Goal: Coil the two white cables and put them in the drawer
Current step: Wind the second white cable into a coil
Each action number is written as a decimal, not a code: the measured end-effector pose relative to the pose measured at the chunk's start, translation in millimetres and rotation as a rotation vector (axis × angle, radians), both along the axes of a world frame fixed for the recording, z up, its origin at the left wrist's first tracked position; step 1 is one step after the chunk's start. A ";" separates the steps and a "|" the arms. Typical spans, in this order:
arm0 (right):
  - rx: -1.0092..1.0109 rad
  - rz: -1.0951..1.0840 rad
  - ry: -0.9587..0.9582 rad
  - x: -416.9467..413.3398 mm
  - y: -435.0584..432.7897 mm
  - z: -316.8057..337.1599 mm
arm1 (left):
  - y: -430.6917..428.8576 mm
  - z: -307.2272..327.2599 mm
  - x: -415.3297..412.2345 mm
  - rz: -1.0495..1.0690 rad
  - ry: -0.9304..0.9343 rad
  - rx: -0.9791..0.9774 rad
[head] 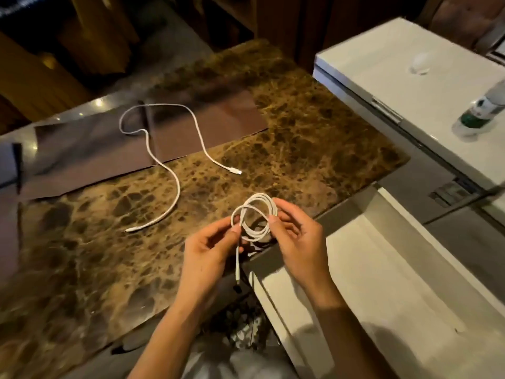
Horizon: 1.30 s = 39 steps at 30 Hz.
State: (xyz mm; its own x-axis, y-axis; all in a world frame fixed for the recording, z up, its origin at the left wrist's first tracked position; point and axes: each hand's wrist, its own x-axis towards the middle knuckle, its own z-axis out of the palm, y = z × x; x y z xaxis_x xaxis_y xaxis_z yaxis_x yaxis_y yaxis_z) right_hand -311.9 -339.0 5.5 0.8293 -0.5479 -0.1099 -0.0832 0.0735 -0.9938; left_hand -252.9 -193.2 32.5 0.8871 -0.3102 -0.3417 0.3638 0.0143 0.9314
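Marbled brown counter (314, 138) spreads beneath and beyond both grips. White drawer (369, 283) stands open just right of and below right grip. Dark mat (218, 116) lies on counter, well beyond grips. Loose white cable (178, 190) snakes uncoiled across mat and counter, beyond left grip, well apart from it. Plastic bottle (483, 110) stands far to right of right grip. Coiled white cable (259, 197) is held between grips over counter edge. Left grip (207, 250) pinches coil's left side, plug end dangling below. Right grip (297, 242) curls fingers round coil's right side.
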 end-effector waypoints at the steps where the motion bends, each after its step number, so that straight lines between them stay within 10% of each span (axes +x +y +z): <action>1: -0.011 0.070 0.000 10.7 11.9 3.7 | 15.2 1.1 8.2 0.022 -0.009 0.017; 11: 0.256 0.552 0.026 115.0 128.5 12.0 | 170.0 7.2 84.1 0.096 -0.085 0.090; 24: 0.574 0.264 0.106 203.4 227.9 8.5 | 288.3 -1.0 141.0 0.170 0.017 0.018; 30: -0.149 0.565 0.105 223.3 243.9 2.7 | 300.8 -16.3 170.7 0.485 -0.024 0.082; 39: -0.698 0.592 0.173 259.8 276.2 -1.6 | 317.8 -28.5 218.4 0.262 -0.288 0.699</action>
